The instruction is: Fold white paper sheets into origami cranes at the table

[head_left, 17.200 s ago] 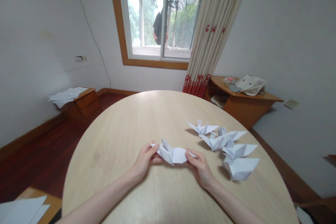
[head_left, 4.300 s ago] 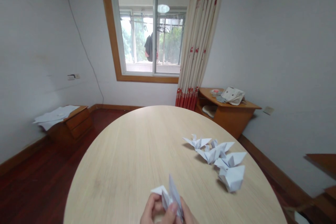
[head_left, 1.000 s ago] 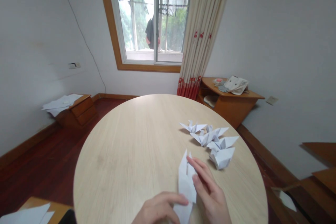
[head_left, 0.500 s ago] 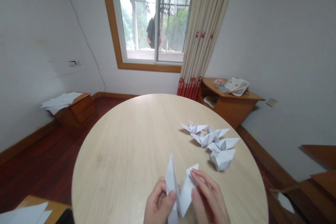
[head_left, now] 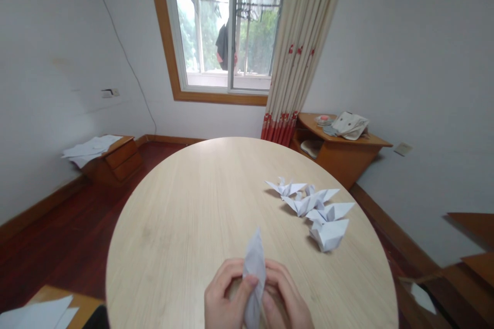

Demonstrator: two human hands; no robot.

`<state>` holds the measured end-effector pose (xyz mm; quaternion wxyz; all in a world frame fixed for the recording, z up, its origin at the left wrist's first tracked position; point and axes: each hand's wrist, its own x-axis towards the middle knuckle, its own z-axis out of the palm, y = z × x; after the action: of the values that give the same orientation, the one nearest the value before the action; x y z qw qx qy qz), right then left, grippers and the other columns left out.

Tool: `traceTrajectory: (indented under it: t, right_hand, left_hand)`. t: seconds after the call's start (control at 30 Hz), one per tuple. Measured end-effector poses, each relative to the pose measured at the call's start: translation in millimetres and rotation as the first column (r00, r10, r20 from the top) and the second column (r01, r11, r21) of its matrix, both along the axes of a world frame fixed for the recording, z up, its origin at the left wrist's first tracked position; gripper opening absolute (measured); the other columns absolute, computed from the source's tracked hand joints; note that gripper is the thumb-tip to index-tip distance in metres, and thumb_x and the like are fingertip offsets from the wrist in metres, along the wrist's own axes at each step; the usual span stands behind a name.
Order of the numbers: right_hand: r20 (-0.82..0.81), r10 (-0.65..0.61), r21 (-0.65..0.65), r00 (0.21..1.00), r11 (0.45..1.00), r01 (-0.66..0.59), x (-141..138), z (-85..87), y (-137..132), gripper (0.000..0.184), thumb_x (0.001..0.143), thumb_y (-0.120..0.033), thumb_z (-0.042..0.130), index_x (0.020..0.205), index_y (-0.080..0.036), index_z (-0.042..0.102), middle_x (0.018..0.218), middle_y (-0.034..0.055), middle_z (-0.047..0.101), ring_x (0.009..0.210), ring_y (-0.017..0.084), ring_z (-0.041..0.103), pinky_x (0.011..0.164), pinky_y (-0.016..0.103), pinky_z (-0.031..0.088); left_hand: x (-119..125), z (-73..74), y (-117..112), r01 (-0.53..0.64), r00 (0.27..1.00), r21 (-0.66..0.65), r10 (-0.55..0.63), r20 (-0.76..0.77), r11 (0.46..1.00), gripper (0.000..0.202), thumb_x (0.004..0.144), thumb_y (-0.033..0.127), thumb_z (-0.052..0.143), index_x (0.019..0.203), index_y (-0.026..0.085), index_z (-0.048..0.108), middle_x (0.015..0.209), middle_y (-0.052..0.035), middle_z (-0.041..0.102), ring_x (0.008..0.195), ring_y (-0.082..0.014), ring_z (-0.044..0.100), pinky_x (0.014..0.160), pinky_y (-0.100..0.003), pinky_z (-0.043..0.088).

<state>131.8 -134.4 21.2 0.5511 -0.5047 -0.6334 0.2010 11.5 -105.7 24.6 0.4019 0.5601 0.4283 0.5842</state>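
A folded sheet of white paper (head_left: 254, 259) stands upright between my hands at the near edge of the table, narrow and pointed at the top. My left hand (head_left: 227, 293) grips it from the left, thumb pressed on its near face. From the right, my right hand (head_left: 283, 293) has its fingers bent against the paper's side, partly hidden behind it. Several folded paper cranes (head_left: 328, 234) sit in a cluster farther off to the right, wings spread.
The round wooden table (head_left: 173, 216) fills the middle. White sheets (head_left: 38, 313) lie on a surface at the lower left, and more papers (head_left: 90, 149) on a small cabinet. A corner desk (head_left: 339, 149) with a cloth bag (head_left: 350, 126) stands beyond, beside the curtain (head_left: 301, 51).
The flap on the right has been brought against the rest of the paper, so the two points now show as one. My right hand has moved left, close to my left hand.
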Motion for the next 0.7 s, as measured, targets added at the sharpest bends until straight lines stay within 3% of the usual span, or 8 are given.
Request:
traceTrajectory:
  t: [0.13,0.27,0.47,0.7]
  right_hand:
    - [-0.078,0.083,-0.049,0.994,0.995,-0.087,1.0,13.4,4.5,0.035,0.089,-0.055,0.053,0.091,-0.023,0.067,0.100,0.0069,0.065,0.093,0.021,0.064,0.082,0.025,0.050]
    - [-0.097,0.134,-0.122,0.986,0.982,-0.146,5.2,21.6,7.6,0.025,0.092,-0.037,0.052,0.079,-0.022,0.066,0.086,0.0042,0.062,0.078,0.017,0.062,0.072,0.022,0.048]
    - [-0.073,0.133,-0.078,0.988,0.987,-0.138,12.2,27.0,9.9,0.026,0.091,-0.027,0.051,0.068,-0.020,0.061,0.076,0.0025,0.058,0.069,0.015,0.058,0.067,0.022,0.048]
    - [-0.049,0.207,0.017,0.977,0.978,-0.206,17.2,37.4,11.3,0.009,0.079,-0.021,0.059,0.073,-0.020,0.066,0.072,0.0029,0.063,0.068,0.018,0.063,0.062,0.022,0.052]
  left_hand:
    - [0.6,8.5,1.2,0.089,0.994,-0.019,-0.087,0.059,0.996,0.025,0.080,0.035,0.070,0.064,0.017,0.070,0.066,-0.0061,0.069,0.063,-0.0177,0.065,0.061,-0.023,0.052]
    - [-3.1,15.9,1.5,0.156,0.986,-0.022,-0.155,0.061,0.987,0.022,0.081,0.029,0.066,0.063,0.015,0.067,0.067,-0.0067,0.068,0.063,-0.0178,0.064,0.059,-0.023,0.051]
    - [-10.9,27.7,3.7,0.229,0.968,0.078,-0.219,-0.120,0.970,0.019,0.080,0.018,0.054,0.066,0.015,0.065,0.070,-0.0083,0.069,0.066,-0.0194,0.066,0.062,-0.025,0.051]
    - [-10.5,40.2,-0.5,0.184,0.972,0.191,-0.151,-0.178,0.964,0.017,0.075,0.013,0.059,0.059,0.018,0.056,0.069,-0.0043,0.069,0.062,-0.0159,0.066,0.059,-0.022,0.052]
